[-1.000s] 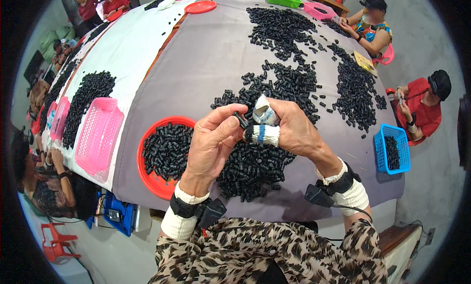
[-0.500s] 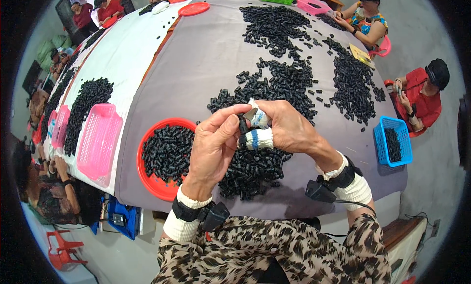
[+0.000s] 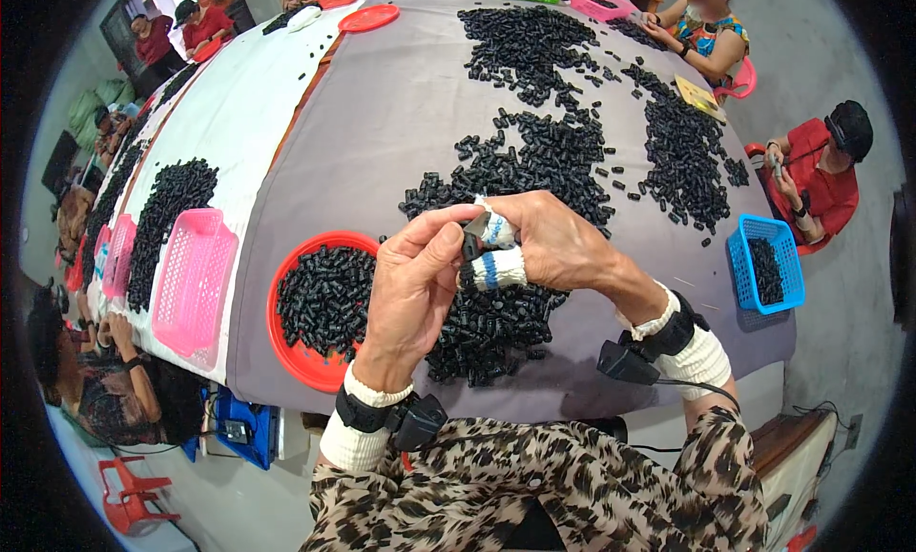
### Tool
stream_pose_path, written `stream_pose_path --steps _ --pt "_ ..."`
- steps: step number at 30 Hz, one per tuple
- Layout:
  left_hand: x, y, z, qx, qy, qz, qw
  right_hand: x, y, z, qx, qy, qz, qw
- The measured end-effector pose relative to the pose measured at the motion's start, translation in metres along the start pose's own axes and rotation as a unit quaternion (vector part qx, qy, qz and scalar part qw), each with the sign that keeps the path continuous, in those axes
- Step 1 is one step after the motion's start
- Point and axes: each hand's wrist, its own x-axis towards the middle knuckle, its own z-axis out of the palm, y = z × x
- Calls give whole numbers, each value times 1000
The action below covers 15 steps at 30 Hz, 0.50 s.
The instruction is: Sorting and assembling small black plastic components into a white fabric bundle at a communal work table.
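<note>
Black cylinder (image 3: 468, 250) pinched by our left hand (image 3: 408, 280); right hand (image 3: 553, 242), curled in ribbed finger wraps (image 3: 498, 268), grips grey blade (image 3: 474, 225); glossy pieces (image 3: 496, 333) beneath.

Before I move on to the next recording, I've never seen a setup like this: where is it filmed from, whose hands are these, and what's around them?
There is no robot here. A wide fisheye camera worn on a person's head looks down at their own hands, so straight edges look bent.

The left hand pinches a small black piece. The right hand, with white finger wraps, holds what looks like a blade against it.

On the grey cloth lie heaps of similar pieces, a red tray and a blue basket, both holding more.
</note>
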Motion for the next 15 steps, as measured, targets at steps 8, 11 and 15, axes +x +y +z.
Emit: stream_pose_path --steps 8,11,15 --pt "0 -1 -3 2 12 -12 1000 0 4 3 -2 -3 -16 1000" --pt "0 -2 -3 -2 12 -16 1000 0 4 5 -10 2 -16 1000" --pt "1 -5 -5 3 20 -14 1000 -3 -3 4 -16 -15 -4 1000"
